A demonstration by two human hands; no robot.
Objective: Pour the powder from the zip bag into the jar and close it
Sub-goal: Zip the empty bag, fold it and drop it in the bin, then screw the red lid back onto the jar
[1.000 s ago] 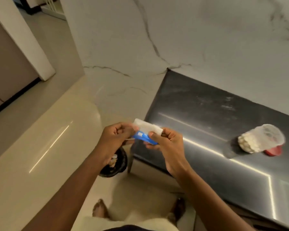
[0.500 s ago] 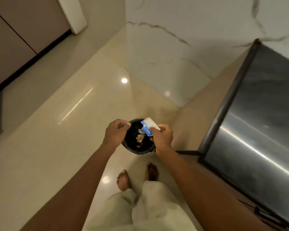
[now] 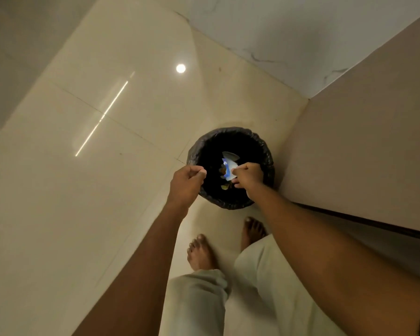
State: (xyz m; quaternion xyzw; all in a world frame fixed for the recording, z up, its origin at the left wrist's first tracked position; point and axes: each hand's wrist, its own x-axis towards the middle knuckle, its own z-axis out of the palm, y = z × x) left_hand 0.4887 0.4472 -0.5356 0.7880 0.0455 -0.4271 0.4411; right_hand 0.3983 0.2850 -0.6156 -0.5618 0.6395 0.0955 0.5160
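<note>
My right hand (image 3: 249, 177) pinches the small white zip bag (image 3: 229, 169) with its blue strip, holding it over the open mouth of a black-lined bin (image 3: 264, 151) on the floor. My left hand (image 3: 187, 183) hovers at the bin's left rim with fingers curled and thumb pressed to the fingertips; whether a scrap sits between them I cannot tell. The jar is out of view.
The bin stands on glossy cream floor tiles (image 3: 83, 190) beside a beige cabinet side (image 3: 361, 154). Scraps of rubbish lie inside it. My bare feet (image 3: 201, 253) are just behind the bin. A marble wall (image 3: 289, 32) rises at the back.
My view has swung from the dark counter with the jar down to the floor bin. Both hands moved from chest height to over the bin, the left hand letting go of the bag.
</note>
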